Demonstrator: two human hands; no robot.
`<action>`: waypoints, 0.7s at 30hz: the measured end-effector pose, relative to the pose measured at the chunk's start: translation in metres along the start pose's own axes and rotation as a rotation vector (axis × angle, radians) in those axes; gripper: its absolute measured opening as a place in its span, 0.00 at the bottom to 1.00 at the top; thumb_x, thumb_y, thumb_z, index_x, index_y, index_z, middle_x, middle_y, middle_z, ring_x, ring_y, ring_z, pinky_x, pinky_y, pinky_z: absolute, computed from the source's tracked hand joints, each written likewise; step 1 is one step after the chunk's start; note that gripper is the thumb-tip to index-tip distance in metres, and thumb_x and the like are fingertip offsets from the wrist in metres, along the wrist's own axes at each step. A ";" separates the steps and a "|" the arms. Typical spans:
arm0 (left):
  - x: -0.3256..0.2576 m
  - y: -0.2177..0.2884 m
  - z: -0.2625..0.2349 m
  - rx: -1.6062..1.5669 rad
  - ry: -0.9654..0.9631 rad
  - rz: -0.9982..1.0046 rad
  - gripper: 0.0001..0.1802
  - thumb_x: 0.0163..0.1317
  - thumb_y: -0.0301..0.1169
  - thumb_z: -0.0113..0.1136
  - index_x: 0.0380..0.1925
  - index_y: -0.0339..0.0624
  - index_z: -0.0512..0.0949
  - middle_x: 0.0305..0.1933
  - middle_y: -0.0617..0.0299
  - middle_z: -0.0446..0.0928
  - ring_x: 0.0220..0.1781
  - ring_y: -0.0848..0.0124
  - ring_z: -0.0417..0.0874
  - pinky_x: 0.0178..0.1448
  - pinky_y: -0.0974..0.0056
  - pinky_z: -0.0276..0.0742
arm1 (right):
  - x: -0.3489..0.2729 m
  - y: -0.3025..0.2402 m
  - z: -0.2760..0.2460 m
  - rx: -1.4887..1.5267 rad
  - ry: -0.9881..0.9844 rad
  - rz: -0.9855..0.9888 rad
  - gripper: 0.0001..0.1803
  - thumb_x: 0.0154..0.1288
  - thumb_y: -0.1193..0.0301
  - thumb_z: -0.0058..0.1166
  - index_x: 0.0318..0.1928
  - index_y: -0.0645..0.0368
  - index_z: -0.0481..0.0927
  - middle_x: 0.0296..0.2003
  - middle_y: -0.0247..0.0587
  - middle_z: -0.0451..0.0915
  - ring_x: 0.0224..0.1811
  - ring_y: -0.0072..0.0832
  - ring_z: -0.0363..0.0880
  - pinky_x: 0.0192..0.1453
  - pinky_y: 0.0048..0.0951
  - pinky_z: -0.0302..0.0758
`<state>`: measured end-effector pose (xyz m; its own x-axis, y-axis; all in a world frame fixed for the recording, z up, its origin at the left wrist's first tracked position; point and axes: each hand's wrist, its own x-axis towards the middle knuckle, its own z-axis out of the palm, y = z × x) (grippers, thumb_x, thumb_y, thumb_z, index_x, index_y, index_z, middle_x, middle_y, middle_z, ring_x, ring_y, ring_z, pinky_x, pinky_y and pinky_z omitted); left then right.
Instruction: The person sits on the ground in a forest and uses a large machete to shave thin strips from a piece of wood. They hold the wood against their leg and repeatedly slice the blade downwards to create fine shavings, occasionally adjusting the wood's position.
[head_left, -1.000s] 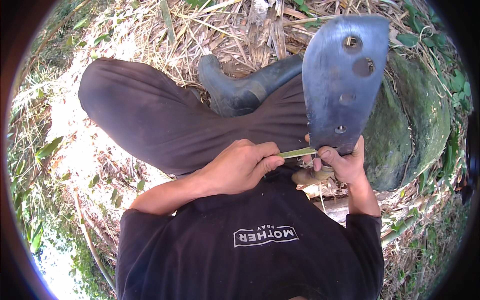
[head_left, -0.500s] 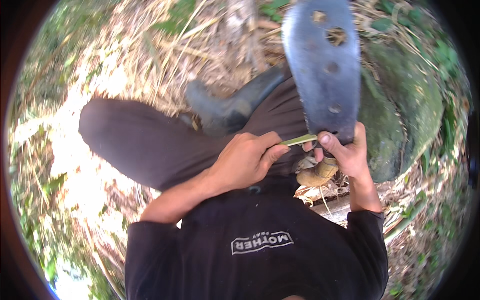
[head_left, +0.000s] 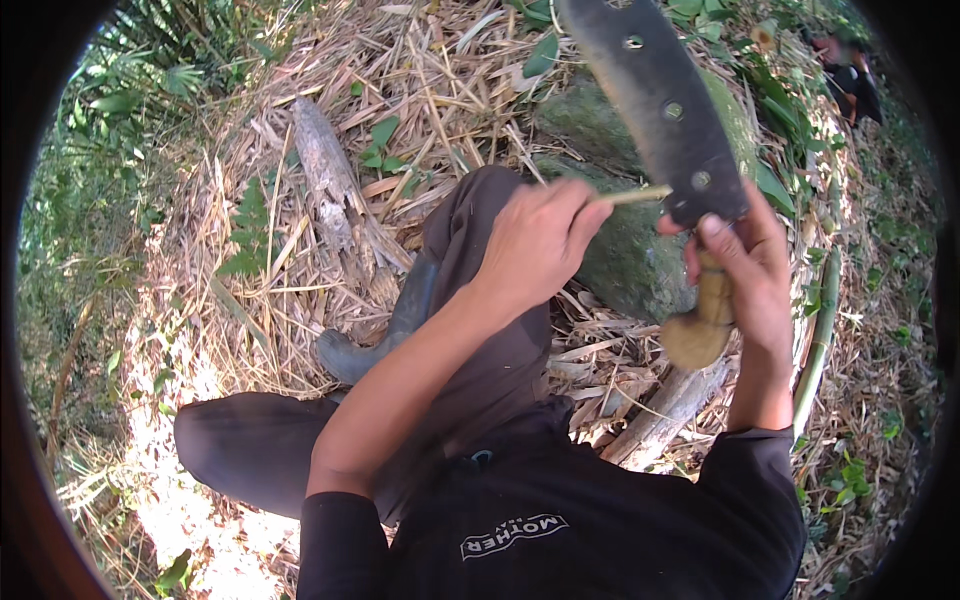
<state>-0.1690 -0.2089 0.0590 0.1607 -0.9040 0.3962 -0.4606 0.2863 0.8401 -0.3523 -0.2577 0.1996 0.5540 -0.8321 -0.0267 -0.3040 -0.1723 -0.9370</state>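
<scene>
Apparently midway, holding thin strip (head_left: 640, 194) against broad knife (head_left: 676, 140).
Pinching strip in left grip (head_left: 545, 240), clasping knife in right grip (head_left: 755, 255); remainder unclear.

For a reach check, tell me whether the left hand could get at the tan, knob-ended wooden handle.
Likely yes: the handle sticks out freely below the right hand, though the left hand holds a thin, pale-green strip.

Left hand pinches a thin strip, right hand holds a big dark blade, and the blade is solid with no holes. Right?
Not quite: the blade has round holes, as the head view shows. The left hand does pinch the thin strip, and the right hand holds the blade.
</scene>
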 end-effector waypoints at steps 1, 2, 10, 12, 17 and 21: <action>0.008 0.001 0.001 0.109 0.127 0.061 0.15 0.71 0.39 0.56 0.44 0.36 0.79 0.41 0.50 0.79 0.47 0.57 0.80 0.53 0.55 0.71 | 0.001 -0.009 -0.009 -0.134 0.070 -0.047 0.25 0.73 0.69 0.53 0.66 0.64 0.67 0.40 0.50 0.85 0.27 0.19 0.78 0.29 0.20 0.75; 0.013 -0.001 0.000 0.226 0.258 0.115 0.17 0.70 0.39 0.57 0.47 0.36 0.78 0.47 0.49 0.78 0.53 0.55 0.78 0.59 0.53 0.68 | 0.006 -0.015 -0.018 -0.262 0.131 -0.095 0.25 0.74 0.68 0.53 0.67 0.64 0.67 0.38 0.48 0.85 0.27 0.17 0.77 0.28 0.18 0.74; -0.050 -0.075 -0.042 0.216 0.262 -0.088 0.18 0.62 0.35 0.63 0.50 0.40 0.79 0.55 0.52 0.76 0.62 0.52 0.70 0.68 0.50 0.62 | 0.030 -0.086 -0.136 -0.840 0.453 -0.014 0.32 0.73 0.61 0.54 0.72 0.58 0.64 0.30 0.34 0.81 0.25 0.15 0.72 0.25 0.17 0.68; -0.078 -0.088 -0.055 0.248 0.297 -0.198 0.11 0.62 0.29 0.62 0.44 0.39 0.81 0.50 0.53 0.77 0.58 0.53 0.72 0.66 0.53 0.64 | 0.047 -0.085 -0.141 -0.878 0.394 0.059 0.32 0.73 0.61 0.54 0.72 0.57 0.64 0.29 0.34 0.81 0.25 0.14 0.72 0.26 0.17 0.67; -0.082 -0.087 -0.057 0.160 0.246 -0.239 0.09 0.63 0.26 0.60 0.42 0.39 0.80 0.48 0.54 0.77 0.55 0.54 0.74 0.63 0.55 0.66 | 0.085 -0.057 -0.151 -0.859 0.356 -0.069 0.25 0.73 0.61 0.53 0.65 0.57 0.70 0.27 0.34 0.80 0.21 0.15 0.71 0.26 0.19 0.68; -0.080 -0.082 -0.058 0.142 0.244 -0.178 0.07 0.63 0.25 0.60 0.41 0.38 0.80 0.46 0.54 0.78 0.53 0.56 0.75 0.59 0.56 0.70 | 0.087 -0.066 -0.161 -0.939 0.433 -0.109 0.22 0.73 0.60 0.53 0.60 0.59 0.73 0.26 0.35 0.80 0.22 0.15 0.74 0.23 0.23 0.70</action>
<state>-0.0937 -0.1412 -0.0201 0.4463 -0.8279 0.3396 -0.5212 0.0680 0.8507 -0.4090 -0.4034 0.3151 0.3449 -0.8736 0.3432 -0.8530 -0.4444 -0.2738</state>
